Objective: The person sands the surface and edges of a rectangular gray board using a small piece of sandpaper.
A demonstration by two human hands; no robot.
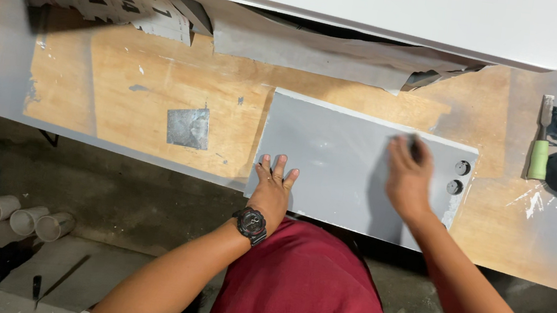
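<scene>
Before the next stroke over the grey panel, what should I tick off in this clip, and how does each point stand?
1. Left hand flat on the grey panel, pinning it: ok.
2. Right hand on the panel, closed on a small dark thing: ok; what it is, cannot tell.
3. Panel fully on the workbench: not ok, its near edge overhangs.
4. Two round holes free of the hands: ok.
5. Chisel lying apart from the panel: ok.
</scene>
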